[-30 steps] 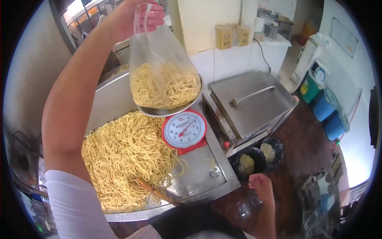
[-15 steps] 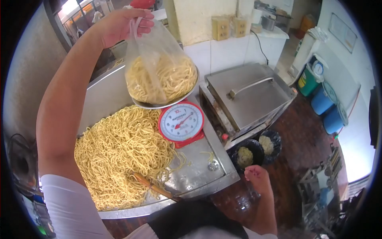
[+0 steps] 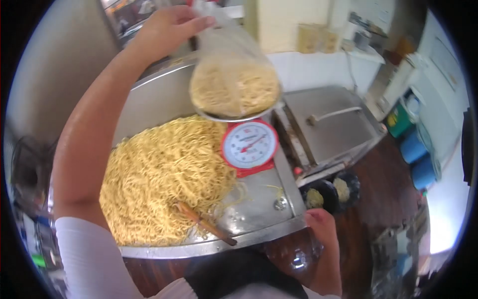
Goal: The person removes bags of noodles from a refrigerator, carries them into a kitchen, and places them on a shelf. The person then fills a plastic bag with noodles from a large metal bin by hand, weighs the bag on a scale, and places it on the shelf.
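Note:
My left hand (image 3: pixel 169 27) is raised high and pinches the top of a clear plastic bag of yellow noodles (image 3: pixel 234 84). The bag rests in the metal pan of a red kitchen scale (image 3: pixel 249 147), whose needle points up and right. A big heap of yellow noodles (image 3: pixel 164 174) fills the steel tray (image 3: pixel 259 209) to the left of the scale. My right hand (image 3: pixel 321 226) hangs low at the tray's front right corner, fingers curled, holding nothing that I can see.
A wooden-handled tool (image 3: pixel 204 224) lies in the noodles near the tray's front edge. A steel box with a lid handle (image 3: pixel 333 124) stands right of the scale. Two dark bowls (image 3: pixel 328 192) of noodles sit below it. Blue bins (image 3: pixel 418 159) stand at far right.
The view has swung to the left and blurred. My left hand still holds the bag on the scale pan. My right hand has stayed near the tray corner.

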Demonstrator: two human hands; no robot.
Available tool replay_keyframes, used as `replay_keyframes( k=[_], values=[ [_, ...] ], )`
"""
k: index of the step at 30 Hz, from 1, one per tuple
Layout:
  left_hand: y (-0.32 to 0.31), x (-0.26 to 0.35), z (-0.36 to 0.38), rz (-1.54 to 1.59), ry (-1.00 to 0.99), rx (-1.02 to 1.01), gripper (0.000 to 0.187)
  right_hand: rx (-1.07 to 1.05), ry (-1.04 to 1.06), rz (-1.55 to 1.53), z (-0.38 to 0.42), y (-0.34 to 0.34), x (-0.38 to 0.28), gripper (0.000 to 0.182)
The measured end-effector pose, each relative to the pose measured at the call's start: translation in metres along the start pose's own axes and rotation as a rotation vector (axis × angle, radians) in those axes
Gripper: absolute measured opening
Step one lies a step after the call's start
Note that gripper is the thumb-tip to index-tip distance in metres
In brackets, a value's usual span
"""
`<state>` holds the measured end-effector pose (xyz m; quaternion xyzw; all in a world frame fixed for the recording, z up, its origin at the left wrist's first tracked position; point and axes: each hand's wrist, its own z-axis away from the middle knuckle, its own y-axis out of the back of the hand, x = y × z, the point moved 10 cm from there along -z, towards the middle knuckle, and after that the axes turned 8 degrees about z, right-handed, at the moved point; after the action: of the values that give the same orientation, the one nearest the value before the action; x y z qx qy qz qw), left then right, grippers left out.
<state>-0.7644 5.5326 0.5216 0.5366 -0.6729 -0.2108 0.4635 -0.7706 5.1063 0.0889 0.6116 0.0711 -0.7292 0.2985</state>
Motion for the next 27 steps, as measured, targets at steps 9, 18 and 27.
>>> replay_keyframes(
  k=[9, 18, 27],
  values=[
    [0.223, -0.152, 0.154, -0.635, 0.251, 0.23, 0.059, 0.001, 0.082, -0.021, -0.008, -0.044, -0.014, 0.014],
    [0.415, -0.377, 0.514, -0.516, 0.921, 0.443, 0.045, -0.139, 0.167, 0.146, -0.034, -0.188, -0.061, 0.018],
    [0.391, -0.63, 0.793, -0.482, 1.205, 0.397, 0.042, -0.311, 0.216, 0.348, 0.083, -0.44, -0.155, 0.013]
  ],
)
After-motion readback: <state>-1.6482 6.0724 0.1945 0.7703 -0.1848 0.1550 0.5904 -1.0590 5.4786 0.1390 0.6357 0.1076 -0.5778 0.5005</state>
